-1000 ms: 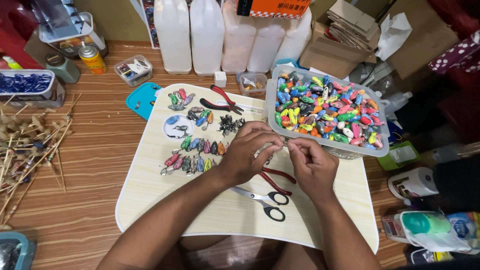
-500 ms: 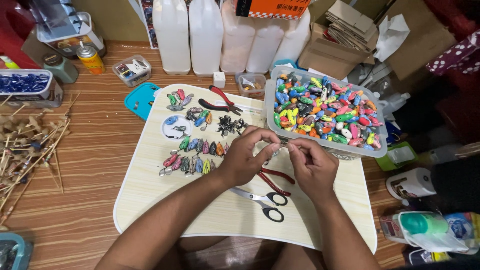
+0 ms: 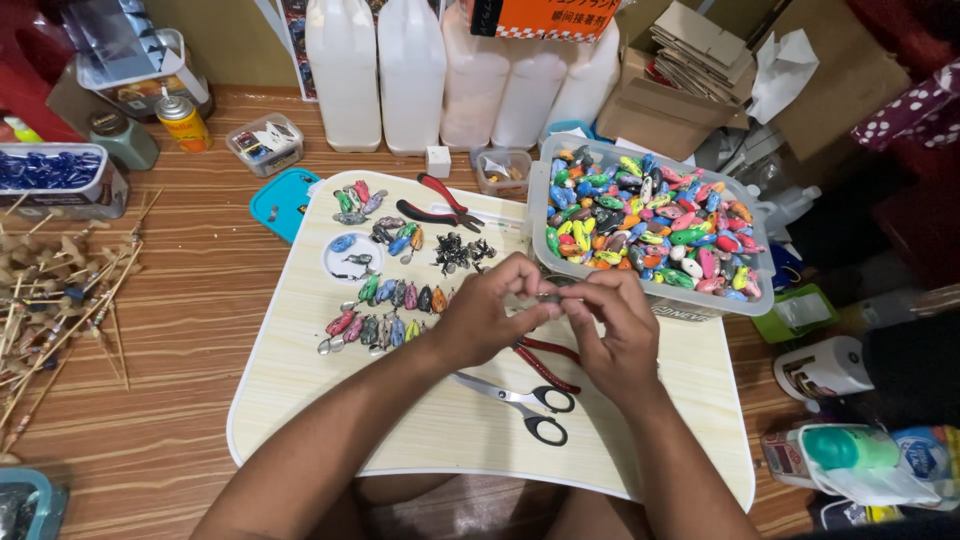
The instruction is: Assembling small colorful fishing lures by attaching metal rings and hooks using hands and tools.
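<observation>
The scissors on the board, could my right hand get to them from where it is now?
Probably yes. The scissors lie flat on the board just below the right hand, with nothing on top of them. That hand is busy pinching a small piece with the left hand, so it would have to let go first.

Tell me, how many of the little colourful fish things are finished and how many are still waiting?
Done, it seems: two rows of small lures laid out on the lap board. In hand: the left hand and right hand pinch one small piece together, too hidden to identify. Left: the clear tub is heaped with coloured bodies.
</observation>
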